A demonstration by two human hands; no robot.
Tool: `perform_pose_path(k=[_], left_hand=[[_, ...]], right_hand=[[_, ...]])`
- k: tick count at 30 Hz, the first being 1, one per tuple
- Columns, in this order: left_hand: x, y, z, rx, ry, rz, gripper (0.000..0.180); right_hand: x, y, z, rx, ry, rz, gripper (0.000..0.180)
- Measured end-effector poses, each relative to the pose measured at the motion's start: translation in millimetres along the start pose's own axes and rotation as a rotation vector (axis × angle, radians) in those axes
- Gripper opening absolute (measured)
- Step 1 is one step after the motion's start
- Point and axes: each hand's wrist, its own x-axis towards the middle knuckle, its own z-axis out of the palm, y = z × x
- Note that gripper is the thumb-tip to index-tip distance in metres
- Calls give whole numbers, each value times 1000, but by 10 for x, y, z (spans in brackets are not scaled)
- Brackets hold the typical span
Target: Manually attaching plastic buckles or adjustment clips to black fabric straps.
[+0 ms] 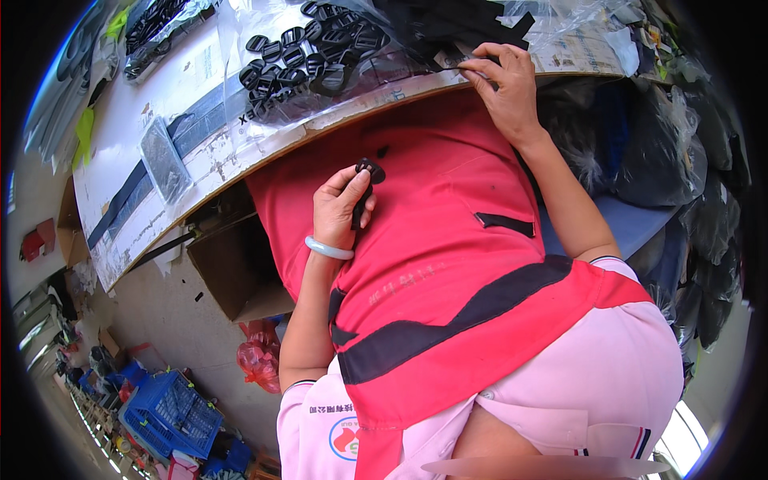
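Observation:
My left hand (340,204), a pale bangle at its wrist, is closed in front of the red apron. Between its thumb and fingers sits a small black plastic buckle (370,170), with a dark part running down into the palm. At the table's edge, my right hand (508,92) pinches the end of a thin black strip (450,67); the fingers partly hide it. Just beyond that hand lie black webbing straps (472,24). Left of them, many black plastic buckles (312,52) are heaped on clear plastic.
The worn white table (132,216) curves across in front of me. A clear flat packet (166,160) lies on its left part. Below stands an open cardboard box (232,272) beside a red plastic bag (258,356). Dark bagged goods (664,152) crowd the right. Blue crates (172,416) stand lower left.

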Motion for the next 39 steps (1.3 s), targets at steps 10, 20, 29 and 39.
perform_pose_path(k=[10, 20, 29, 39], left_hand=[[7, -2, 91, 510, 158, 451, 12], [-17, 30, 73, 879, 165, 786, 12], [-2, -34, 44, 781, 220, 719, 13], [-5, -65, 55, 748, 249, 703, 13]], right_hand=[[-259, -1082, 11, 1263, -922, 776, 17], [-291, -1128, 164, 1303, -836, 909, 18], [-298, -1247, 200, 1436, -680, 910, 19], [-312, -1263, 274, 1349, -584, 749, 30]])
